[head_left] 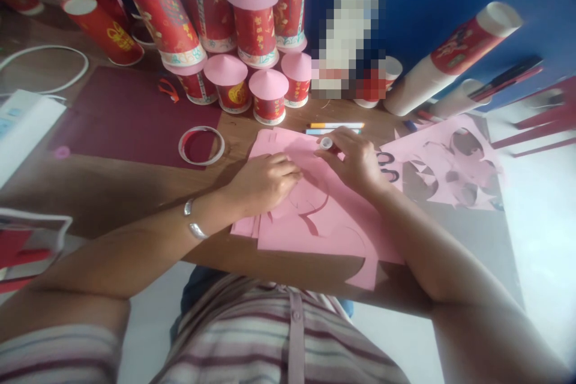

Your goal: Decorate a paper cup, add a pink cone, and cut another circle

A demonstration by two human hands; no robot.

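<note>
My left hand (270, 183) rests over a stack of pink paper (324, 234), its fingers curled together at a rounded pink piece (308, 195) that almost blends with the sheets below. In my right hand (355, 159) is a small tube with a white round end (326, 143), perhaps a glue stick; the fingers hide most of its body. Curved cuts show in the sheets. Just beyond my right hand lie dark loops like scissor handles (387, 167). Two markers (336, 125), one orange and one blue, lie behind the paper.
Red paper cylinders with pink cone roofs (252, 18) stand in rows at the back. A white ring (201, 146) sits on a maroon sheet (135, 126) to the left. Cut pink scraps (450, 162) lie right, near a tall cardboard tube (418, 84) and a pen holder (463, 96).
</note>
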